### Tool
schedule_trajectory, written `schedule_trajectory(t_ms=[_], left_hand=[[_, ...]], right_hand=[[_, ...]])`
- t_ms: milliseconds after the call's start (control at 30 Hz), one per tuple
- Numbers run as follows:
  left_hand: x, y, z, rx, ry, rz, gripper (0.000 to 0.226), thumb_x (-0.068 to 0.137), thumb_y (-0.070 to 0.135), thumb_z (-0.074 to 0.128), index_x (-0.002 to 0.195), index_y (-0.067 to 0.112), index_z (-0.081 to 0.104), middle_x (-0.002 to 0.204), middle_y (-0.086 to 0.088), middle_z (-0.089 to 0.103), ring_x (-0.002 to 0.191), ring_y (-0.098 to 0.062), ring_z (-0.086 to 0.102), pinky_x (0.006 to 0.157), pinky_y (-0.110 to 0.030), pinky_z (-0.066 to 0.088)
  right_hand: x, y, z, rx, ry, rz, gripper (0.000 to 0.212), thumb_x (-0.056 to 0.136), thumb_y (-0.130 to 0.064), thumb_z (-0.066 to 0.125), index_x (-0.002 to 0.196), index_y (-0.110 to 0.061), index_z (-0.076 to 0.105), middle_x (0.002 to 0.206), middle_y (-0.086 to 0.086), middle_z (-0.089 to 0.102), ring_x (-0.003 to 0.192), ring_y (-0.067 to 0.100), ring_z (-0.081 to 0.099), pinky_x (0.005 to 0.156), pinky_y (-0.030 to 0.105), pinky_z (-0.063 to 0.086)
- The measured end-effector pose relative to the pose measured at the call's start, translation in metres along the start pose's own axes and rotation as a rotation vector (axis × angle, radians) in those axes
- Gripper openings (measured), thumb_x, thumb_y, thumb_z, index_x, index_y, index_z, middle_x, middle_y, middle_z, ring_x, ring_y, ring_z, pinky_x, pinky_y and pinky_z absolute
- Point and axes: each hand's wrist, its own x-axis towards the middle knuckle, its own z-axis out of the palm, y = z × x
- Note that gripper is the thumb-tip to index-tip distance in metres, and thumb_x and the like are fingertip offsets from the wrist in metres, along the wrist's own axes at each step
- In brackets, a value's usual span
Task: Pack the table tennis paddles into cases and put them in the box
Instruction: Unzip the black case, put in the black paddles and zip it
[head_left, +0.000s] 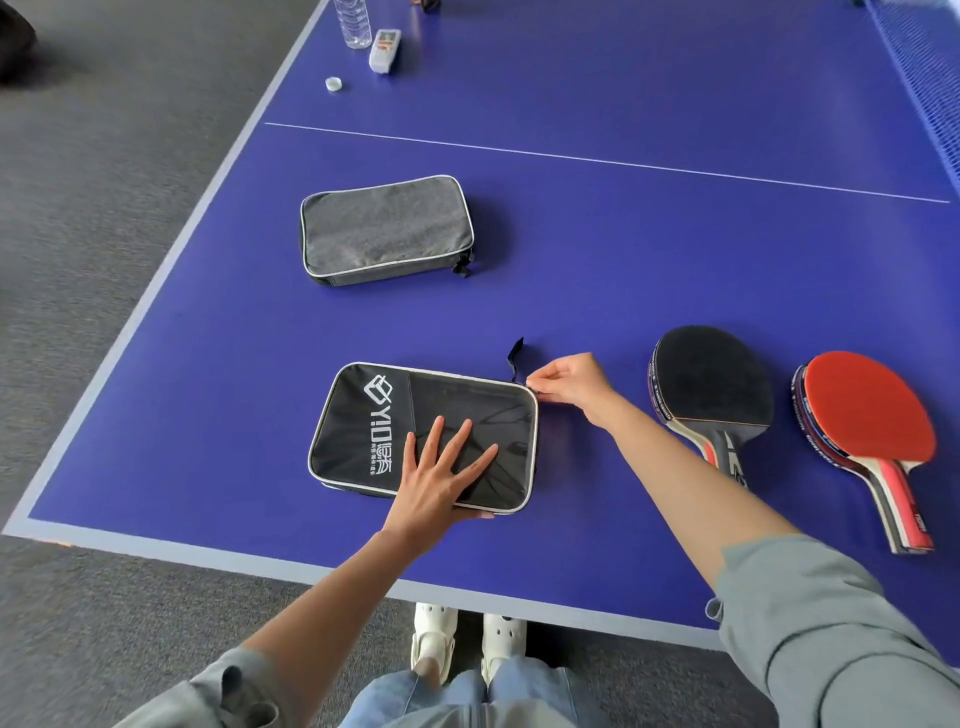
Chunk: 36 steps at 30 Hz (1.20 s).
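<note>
A black paddle case (363, 431) with a white logo lies flat near the front edge of the blue table tennis table (623, 249). My left hand (441, 473) presses flat on its near right part, fingers spread. My right hand (569, 387) pinches the zipper pull at the case's far right corner, beside a black strap loop (515, 356). A grey case (384, 228) lies closed farther back. To the right lie two stacks of paddles: one black side up (711, 384), one red side up (865, 410). No box is in view.
At the far left of the table stand a clear water bottle (353, 21), a small white device (385, 49) and a bottle cap (333, 83). The net (924, 67) runs along the far right. Grey carpet surrounds the table; my feet show under its front edge.
</note>
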Motion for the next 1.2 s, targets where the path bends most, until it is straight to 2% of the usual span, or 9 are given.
schedule_trajectory(t_ms=[133,300,400,633,800,967,1067,1133,1200], left_hand=[[0.001,-0.001,0.005,0.041,0.000,0.006,0.072,0.079,0.070,0.025,0.142,0.036,0.034,0.149,-0.010,0.036,0.134,-0.045,0.033,0.099,-0.066,0.033],[0.003,-0.003,0.005,0.029,-0.006,-0.015,0.072,0.080,0.072,0.026,0.143,0.038,0.032,0.151,-0.009,0.034,0.136,-0.043,0.030,0.102,-0.065,0.031],[0.004,-0.002,0.005,0.026,-0.013,-0.032,0.071,0.080,0.073,0.026,0.142,0.039,0.032,0.150,-0.007,0.034,0.136,-0.041,0.030,0.101,-0.066,0.031],[0.003,-0.002,0.009,0.006,-0.050,-0.079,0.073,0.076,0.076,0.025,0.141,0.045,0.030,0.151,-0.001,0.034,0.138,-0.038,0.030,0.096,-0.073,0.026],[0.007,-0.001,0.008,-0.060,-0.065,-0.111,0.074,0.074,0.077,0.026,0.140,0.046,0.031,0.152,0.000,0.033,0.138,-0.038,0.029,0.095,-0.075,0.026],[0.018,0.005,0.007,-0.076,-0.054,-0.170,0.075,0.071,0.073,0.046,0.140,0.046,0.030,0.153,0.001,0.030,0.140,-0.038,0.026,0.096,-0.075,0.025],[0.026,0.018,0.005,-0.087,-0.050,-0.245,0.081,0.067,0.068,0.061,0.139,0.044,0.033,0.151,-0.001,0.034,0.138,-0.039,0.029,0.093,-0.075,0.027],[0.029,0.029,0.003,-0.069,-0.033,-0.268,0.081,0.070,0.071,0.056,0.142,0.044,0.029,0.154,-0.002,0.028,0.140,-0.039,0.023,0.095,-0.073,0.026],[0.033,0.036,0.000,-0.031,-0.049,-0.283,0.080,0.076,0.076,0.041,0.145,0.046,0.015,0.158,-0.001,0.012,0.144,-0.037,0.008,0.103,-0.066,0.019]], right_hand=[[0.001,0.000,0.001,-0.099,-0.126,-0.035,0.020,0.079,-0.005,0.072,0.098,0.001,0.070,0.098,0.014,0.071,0.089,0.021,0.068,0.083,0.026,0.055],[0.004,-0.001,0.006,-0.176,-0.074,-0.106,0.017,0.084,-0.006,0.067,0.100,-0.003,0.072,0.099,0.012,0.072,0.093,0.018,0.068,0.084,0.022,0.052],[0.003,-0.001,0.006,-0.360,-0.030,-0.202,0.015,0.086,-0.010,0.065,0.098,-0.006,0.073,0.097,0.008,0.073,0.090,0.014,0.067,0.084,0.020,0.047],[0.005,0.005,-0.002,-0.689,-0.076,-0.441,0.015,0.089,-0.006,0.059,0.096,-0.004,0.073,0.094,0.012,0.070,0.085,0.021,0.064,0.079,0.028,0.049],[-0.017,0.030,-0.016,-0.799,-0.011,-0.479,0.016,0.093,-0.011,0.053,0.091,-0.008,0.069,0.091,0.006,0.060,0.083,0.024,0.059,0.075,0.041,0.050],[-0.073,0.064,0.000,-0.620,0.139,-0.502,0.011,0.087,-0.002,0.060,0.084,-0.006,0.070,0.079,0.008,0.061,0.068,0.021,0.060,0.064,0.030,0.048],[-0.103,0.083,0.017,-0.405,0.212,-0.325,0.013,0.089,-0.002,0.057,0.085,-0.007,0.068,0.083,0.010,0.063,0.059,0.006,0.066,0.059,0.017,0.051],[-0.105,0.086,0.022,-0.208,0.258,-0.183,0.014,0.091,-0.001,0.054,0.086,-0.009,0.064,0.091,0.013,0.065,0.061,0.005,0.069,0.059,0.013,0.051],[-0.096,0.081,0.022,-0.091,0.312,-0.120,0.015,0.091,0.002,0.053,0.086,-0.007,0.063,0.095,0.017,0.065,0.065,0.015,0.071,0.058,0.015,0.054]])
